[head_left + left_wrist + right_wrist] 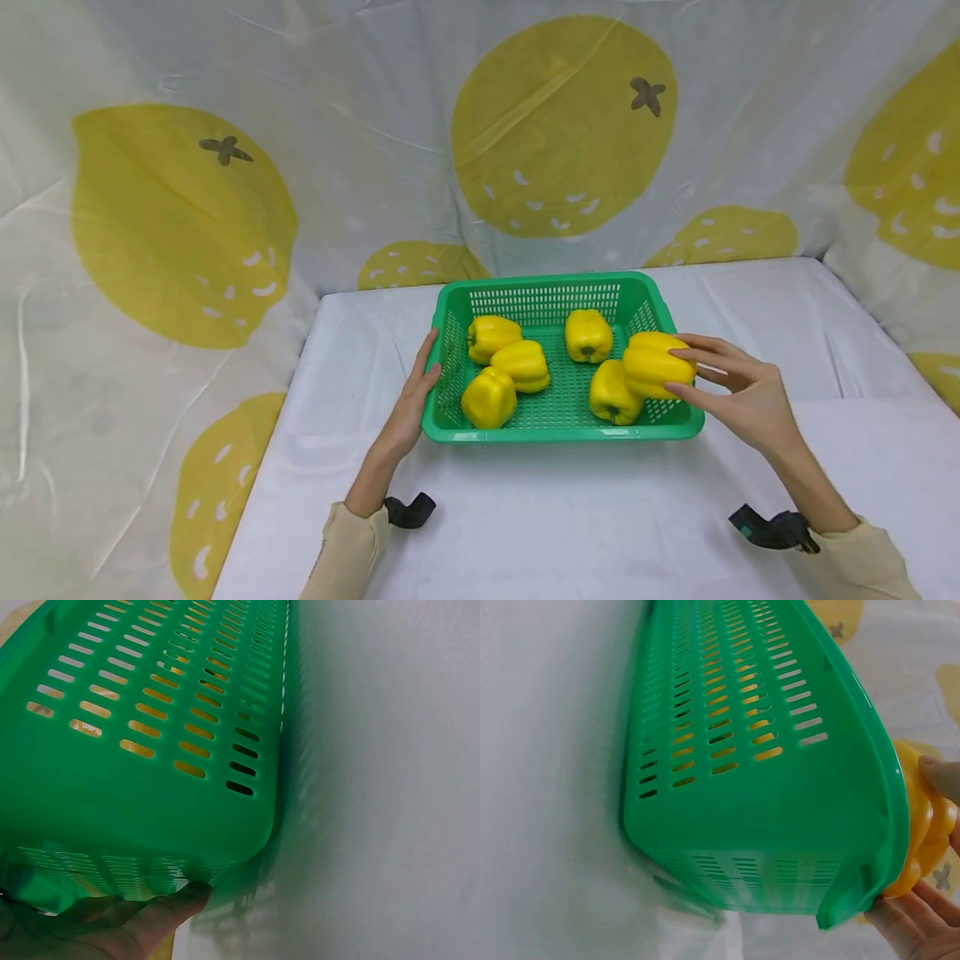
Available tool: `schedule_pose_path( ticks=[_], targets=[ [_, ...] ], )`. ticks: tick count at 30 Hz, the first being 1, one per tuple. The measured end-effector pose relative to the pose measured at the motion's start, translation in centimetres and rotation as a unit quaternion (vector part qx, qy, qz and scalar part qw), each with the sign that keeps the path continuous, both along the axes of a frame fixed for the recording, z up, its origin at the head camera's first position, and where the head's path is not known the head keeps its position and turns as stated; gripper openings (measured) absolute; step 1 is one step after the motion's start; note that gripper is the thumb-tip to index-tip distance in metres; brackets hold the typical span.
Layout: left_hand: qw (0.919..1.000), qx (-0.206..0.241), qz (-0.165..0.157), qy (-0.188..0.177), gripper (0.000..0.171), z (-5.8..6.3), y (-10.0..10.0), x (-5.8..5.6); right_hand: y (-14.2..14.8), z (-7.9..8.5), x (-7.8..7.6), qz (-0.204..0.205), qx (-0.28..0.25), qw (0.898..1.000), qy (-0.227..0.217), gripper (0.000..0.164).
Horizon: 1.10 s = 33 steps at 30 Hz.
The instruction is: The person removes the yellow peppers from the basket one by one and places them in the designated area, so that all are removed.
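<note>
A green plastic basket [562,434] holds several yellow bell peppers, among them one at the front left [489,400] and one at the back right [588,337]. My right hand [750,402] pinches another yellow bell pepper [654,363] between thumb and fingers at the basket's right end. That pepper overlaps the one [615,396] lying at the front right. In the right wrist view, the held pepper [922,825] shows past the basket's rim. My left hand [407,408] rests against the basket's left side with fingers extended; the left wrist view shows its fingertips at the basket's end wall.
A white cloth [562,517] covers the table under the basket. Behind it and at the sides hangs a pale curtain [375,150] printed with large yellow lemons. Black straps [410,510] sit at both wrists.
</note>
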<state>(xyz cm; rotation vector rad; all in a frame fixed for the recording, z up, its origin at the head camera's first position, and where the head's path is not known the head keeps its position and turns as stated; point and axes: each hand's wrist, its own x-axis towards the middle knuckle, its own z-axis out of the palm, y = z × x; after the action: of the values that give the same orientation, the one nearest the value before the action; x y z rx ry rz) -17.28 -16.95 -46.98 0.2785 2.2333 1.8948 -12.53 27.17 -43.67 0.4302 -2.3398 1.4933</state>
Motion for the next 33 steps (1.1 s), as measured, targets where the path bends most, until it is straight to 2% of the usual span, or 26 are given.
schedule_pose_path(
  ticks=[5, 12, 20, 24, 28, 33],
  targets=[
    [1.0, 0.008, -0.001, -0.002, 0.056, 0.1, 0.1, -0.1, -0.3, 0.0, -0.1, -0.028, -0.019, 0.999, 0.01, 0.041],
    [1.0, 0.008, -0.005, -0.002, 0.056, 0.0, 0.1, -0.1, 0.6, 0.9, 0.2, -0.072, -0.028, 0.997, 0.007, 0.039],
    [0.9999, 0.008, -0.006, -0.006, 0.056, 0.1, 0.0, 0.0, 2.1, 1.6, 0.8, -0.024, -0.004, 0.999, -0.04, 0.051],
    [0.9999, 0.008, -0.006, -0.003, 0.056, 0.1, 0.0, 0.0, 2.6, 1.5, 1.0, -0.01, 0.006, 0.999, -0.05, 0.051],
    [1.0, 0.005, -0.003, -0.002, 0.056, 0.0, 0.0, 0.0, 2.9, 1.3, 1.0, -0.014, 0.009, 0.999, -0.045, 0.051],
    [1.0, 0.006, -0.005, -0.003, 0.056, 0.0, -0.1, 0.0, 3.6, 0.9, 0.8, -0.027, -0.018, 0.999, -0.031, 0.052]
  ],
)
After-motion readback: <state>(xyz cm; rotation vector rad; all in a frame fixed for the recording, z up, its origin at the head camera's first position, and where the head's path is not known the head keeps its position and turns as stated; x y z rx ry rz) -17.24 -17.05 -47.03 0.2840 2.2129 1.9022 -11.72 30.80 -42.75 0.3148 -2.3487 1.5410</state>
